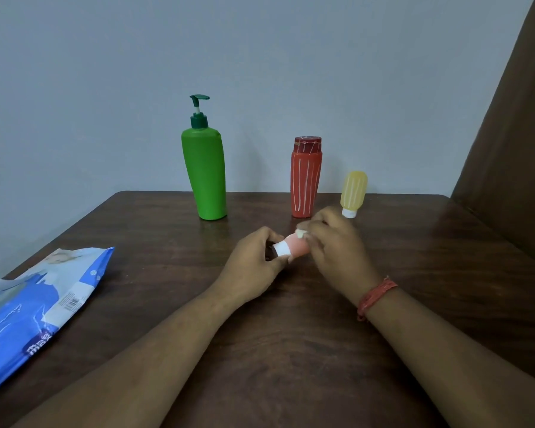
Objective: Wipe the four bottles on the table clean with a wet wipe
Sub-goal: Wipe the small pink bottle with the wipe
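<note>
Pink bottle (296, 244) lies sideways in front of the red bottle (305, 180), its white cap pinched by the left hand (254, 261); the right hand (334, 242) pinches the wipe (301, 233) against it. Judging so, wiping is underway; next, turn it.

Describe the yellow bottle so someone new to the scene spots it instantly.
Start at the far edge of the dark wooden table, where three bottles stand in a row against the wall. The small yellow bottle is rightmost, beside the red striped bottle. Unlike its neighbours, it is translucent, shortest, and stands upside down on its white cap.
</note>
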Demonstrator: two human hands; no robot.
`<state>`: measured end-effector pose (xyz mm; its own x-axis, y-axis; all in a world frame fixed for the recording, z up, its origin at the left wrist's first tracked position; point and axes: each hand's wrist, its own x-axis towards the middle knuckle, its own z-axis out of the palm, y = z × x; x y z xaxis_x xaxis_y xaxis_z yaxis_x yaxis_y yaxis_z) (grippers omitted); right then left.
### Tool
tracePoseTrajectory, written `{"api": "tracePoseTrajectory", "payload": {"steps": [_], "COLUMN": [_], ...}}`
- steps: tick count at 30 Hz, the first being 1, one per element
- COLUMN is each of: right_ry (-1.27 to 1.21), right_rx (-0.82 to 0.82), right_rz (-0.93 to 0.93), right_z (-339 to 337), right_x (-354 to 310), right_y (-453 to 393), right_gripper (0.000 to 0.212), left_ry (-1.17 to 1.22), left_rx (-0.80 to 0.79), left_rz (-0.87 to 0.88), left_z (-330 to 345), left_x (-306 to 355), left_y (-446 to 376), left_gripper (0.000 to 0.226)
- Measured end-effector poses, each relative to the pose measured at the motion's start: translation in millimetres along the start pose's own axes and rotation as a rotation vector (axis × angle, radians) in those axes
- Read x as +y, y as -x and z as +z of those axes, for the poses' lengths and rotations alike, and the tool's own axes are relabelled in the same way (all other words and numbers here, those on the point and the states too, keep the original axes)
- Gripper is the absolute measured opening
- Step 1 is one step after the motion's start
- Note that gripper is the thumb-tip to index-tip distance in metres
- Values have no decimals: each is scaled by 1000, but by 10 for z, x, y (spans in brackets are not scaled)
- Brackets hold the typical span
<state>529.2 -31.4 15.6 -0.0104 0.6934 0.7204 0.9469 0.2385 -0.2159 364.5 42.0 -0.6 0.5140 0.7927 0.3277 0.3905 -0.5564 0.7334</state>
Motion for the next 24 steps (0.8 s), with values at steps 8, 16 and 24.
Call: {"api": "tracePoseTrajectory", "payload": {"steps": [8,16,24], "right_ry": [122,126,16], "right_rx": [-46,-50,43], "right_rz": [73,53,114], "right_z": [-25,-22,-85], "right_x": [63,132,89], "right_y": [-43,-41,-24], "right_gripper": [20,17,22], "left_ry": [-54,-27,72], "left_rx": [46,65,61], "left_rz": [49,29,-46], "left_z": [-2,-13,-33], "left_x": [45,38,52], "left_y": [4,-6,-6], "left_gripper": [29,28,22]}}
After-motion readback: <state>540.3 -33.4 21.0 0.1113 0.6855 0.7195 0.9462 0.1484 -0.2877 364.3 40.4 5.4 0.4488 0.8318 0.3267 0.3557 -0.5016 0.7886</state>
